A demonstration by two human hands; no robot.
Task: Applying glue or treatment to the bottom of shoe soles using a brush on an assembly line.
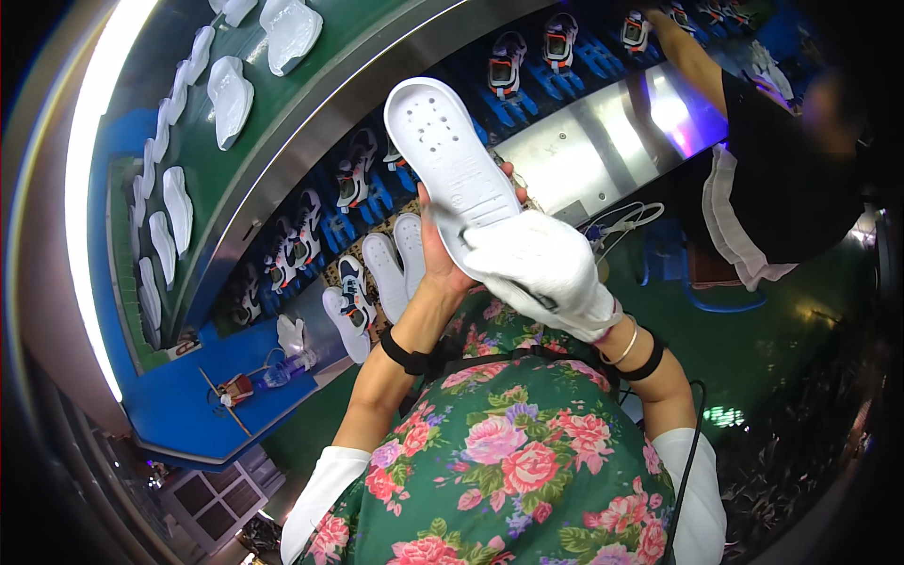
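Observation:
A white shoe sole (pixel 443 141), with small round holes near its toe end, is held up in front of me. My left hand (pixel 441 259) is bare and wraps it from below, fingertips showing at both edges. My right hand (pixel 541 268), in a white knitted glove, is closed over the heel end. From its fingers a thin tool with a dark, blurred tip (pixel 443 220) points to the sole's left edge; its handle is hidden by the glove. Several white soles (pixel 384 268) and a dark shoe upper (pixel 354 292) lie left of my left forearm.
Shoes (pixel 507 68) stand on blue racks along the line ahead. More white soles rest on a green belt (pixel 254 122) at upper left. A blue table (pixel 179 414) carries a small pot (pixel 235 388) and a clear bottle (pixel 278 372). A co-worker (pixel 772 169) reaches in at right.

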